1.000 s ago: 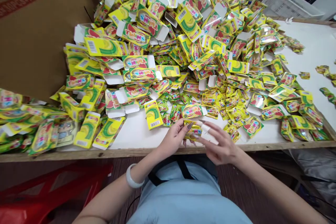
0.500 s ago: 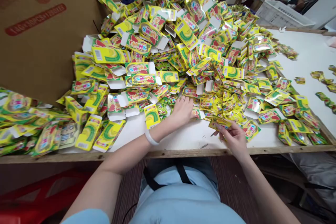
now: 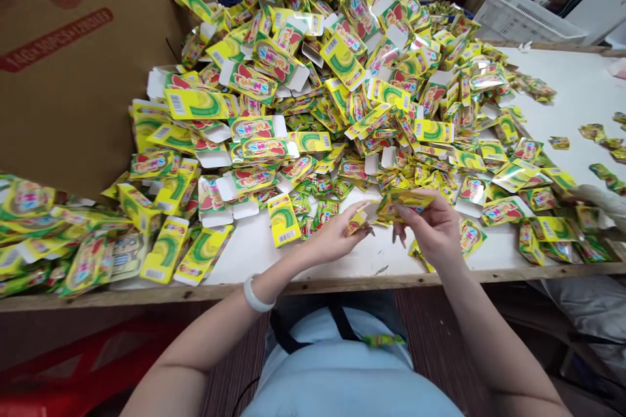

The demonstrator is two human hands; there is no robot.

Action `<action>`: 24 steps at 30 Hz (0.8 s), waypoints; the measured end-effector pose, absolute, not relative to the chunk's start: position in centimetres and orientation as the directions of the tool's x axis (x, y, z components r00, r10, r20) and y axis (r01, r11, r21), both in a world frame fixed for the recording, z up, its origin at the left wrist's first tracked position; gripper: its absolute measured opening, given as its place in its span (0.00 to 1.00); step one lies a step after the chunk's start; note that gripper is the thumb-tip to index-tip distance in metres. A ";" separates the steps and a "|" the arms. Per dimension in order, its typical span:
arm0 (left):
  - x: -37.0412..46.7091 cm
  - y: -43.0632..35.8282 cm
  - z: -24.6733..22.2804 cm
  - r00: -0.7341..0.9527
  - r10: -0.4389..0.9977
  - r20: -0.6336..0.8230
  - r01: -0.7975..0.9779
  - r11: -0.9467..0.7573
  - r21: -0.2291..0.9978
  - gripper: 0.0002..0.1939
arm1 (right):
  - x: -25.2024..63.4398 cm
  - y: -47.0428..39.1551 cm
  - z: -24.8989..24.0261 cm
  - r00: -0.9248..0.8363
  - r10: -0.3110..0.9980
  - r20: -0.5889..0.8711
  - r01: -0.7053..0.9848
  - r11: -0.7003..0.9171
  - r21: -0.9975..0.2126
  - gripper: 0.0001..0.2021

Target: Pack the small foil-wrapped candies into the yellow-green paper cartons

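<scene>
A yellow candy box (image 3: 356,222) is pointing its white flap (image 3: 371,211) toward yellow sachets (image 3: 400,203) above the tabletop (image 3: 352,266); the left hand (image 3: 337,233) is gripping the box, the right hand (image 3: 435,228) is pinching the sachets. Aligning both squarely would probably be sparing the sachets from snagging.

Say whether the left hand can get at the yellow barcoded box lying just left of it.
Probably yes: the yellow barcoded box lies close by with nothing on top, though the left hand holds another box, which might need putting down first.
</scene>
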State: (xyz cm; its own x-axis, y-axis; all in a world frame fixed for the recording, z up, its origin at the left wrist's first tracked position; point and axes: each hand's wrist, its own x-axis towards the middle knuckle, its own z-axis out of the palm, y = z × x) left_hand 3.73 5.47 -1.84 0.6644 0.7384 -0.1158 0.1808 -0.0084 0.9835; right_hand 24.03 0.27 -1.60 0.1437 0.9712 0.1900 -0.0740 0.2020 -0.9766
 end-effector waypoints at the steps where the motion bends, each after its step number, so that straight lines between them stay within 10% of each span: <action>1: 3.8 5.3 -1.8 0.669 0.737 -0.102 0.162 -0.011 0.987 0.14 | 23.4 0.8 -1.5 0.117 0.973 0.200 -0.070 0.209 -0.975 0.12; 7: 3.1 5.1 -2.2 0.724 0.663 -0.191 0.111 0.161 0.981 0.15 | 22.1 2.2 -0.7 -0.077 0.955 0.285 0.155 0.294 -0.943 0.06; 13: 2.3 4.9 -2.5 0.700 0.700 -0.137 0.320 -0.136 0.937 0.13 | 22.8 1.2 2.3 -0.429 0.879 0.209 0.544 0.436 -0.717 0.10; 24: 2.0 2.3 -1.1 0.742 0.637 -0.207 0.293 -0.031 0.956 0.27 | 23.3 -1.8 -0.4 -0.436 0.819 0.373 0.408 0.549 -0.729 0.09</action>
State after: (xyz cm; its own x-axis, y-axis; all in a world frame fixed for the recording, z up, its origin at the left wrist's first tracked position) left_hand 1.96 2.30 -1.06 0.7422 0.6375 -0.2068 0.2933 -0.0315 0.9555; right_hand 23.34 -1.75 -0.35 -0.4365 0.8190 0.3726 0.4081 0.5493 -0.7292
